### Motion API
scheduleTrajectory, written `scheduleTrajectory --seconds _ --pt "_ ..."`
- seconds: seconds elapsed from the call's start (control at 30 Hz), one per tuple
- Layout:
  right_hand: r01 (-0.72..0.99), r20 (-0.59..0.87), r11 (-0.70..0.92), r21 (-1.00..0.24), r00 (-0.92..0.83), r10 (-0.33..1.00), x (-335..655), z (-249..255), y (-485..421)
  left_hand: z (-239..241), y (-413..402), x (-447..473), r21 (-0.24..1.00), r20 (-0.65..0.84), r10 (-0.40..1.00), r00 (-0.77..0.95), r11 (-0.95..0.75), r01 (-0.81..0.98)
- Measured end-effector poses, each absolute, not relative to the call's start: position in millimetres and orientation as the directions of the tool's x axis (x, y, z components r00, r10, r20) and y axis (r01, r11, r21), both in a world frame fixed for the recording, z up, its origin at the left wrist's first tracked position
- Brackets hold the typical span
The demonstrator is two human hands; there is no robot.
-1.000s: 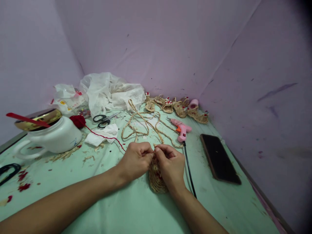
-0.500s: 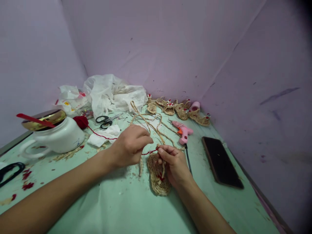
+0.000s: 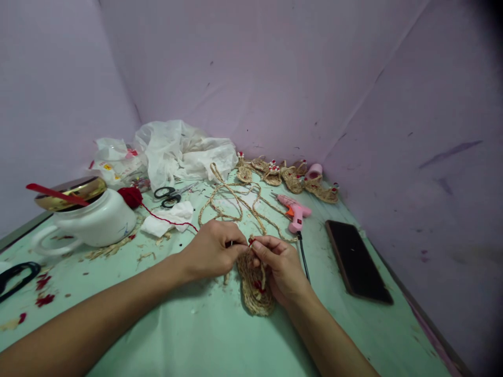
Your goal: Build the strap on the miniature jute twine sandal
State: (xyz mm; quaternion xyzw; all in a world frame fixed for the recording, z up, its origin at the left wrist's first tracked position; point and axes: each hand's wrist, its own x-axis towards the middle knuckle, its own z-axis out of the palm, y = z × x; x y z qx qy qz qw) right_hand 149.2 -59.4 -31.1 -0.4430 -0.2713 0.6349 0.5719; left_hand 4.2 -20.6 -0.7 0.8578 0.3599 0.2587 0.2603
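A small woven sandal (image 3: 256, 301) of braided straw-coloured fibre lies on the green table cover, partly hidden by my hands. My right hand (image 3: 282, 262) pinches its braided strap (image 3: 263, 276) near the top, where a bit of red yarn is wound on. Close against those fingertips, my left hand (image 3: 216, 248) is closed in a pinch on the red yarn (image 3: 167, 220). That strand runs back to a red yarn ball (image 3: 130, 197). A red knot shows lower on the sandal. Long braided cord (image 3: 220, 204) lies in loops just beyond my hands.
A pink glue gun (image 3: 297, 212) and a phone (image 3: 358, 262) lie at right. Several finished little sandals (image 3: 293, 179) line the wall. At left stand a white mug (image 3: 102, 220), black-handled scissors (image 3: 170, 196), white tissue (image 3: 173, 215) and plastic bags (image 3: 176, 152).
My left hand has come down and to the right, with its fingertips now against my right fingertips at the strap. My right hand has hardly moved.
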Motion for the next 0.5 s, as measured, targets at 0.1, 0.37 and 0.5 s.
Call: scheduleTrajectory --seconds 0.1,0.37,0.5 --pt "-0.45 -0.231 -0.196 -0.871 0.023 0.973 148.1 -31.5 -61.2 2.7 -17.4 3.9 0.58 0.217 0.817 0.535 -0.548 0.603" --pt "-0.37 -0.219 -0.195 -0.908 0.023 0.976 147.1 -33.6 -61.7 10.4 -14.8 -2.8 0.646 0.088 0.727 0.681 -0.562 0.516" --pt "-0.335 -0.209 -0.184 -0.924 0.04 0.977 146.1 -34.0 -61.6 8.2 -13.2 -1.9 0.66 0.019 0.731 0.682 -0.522 0.541"
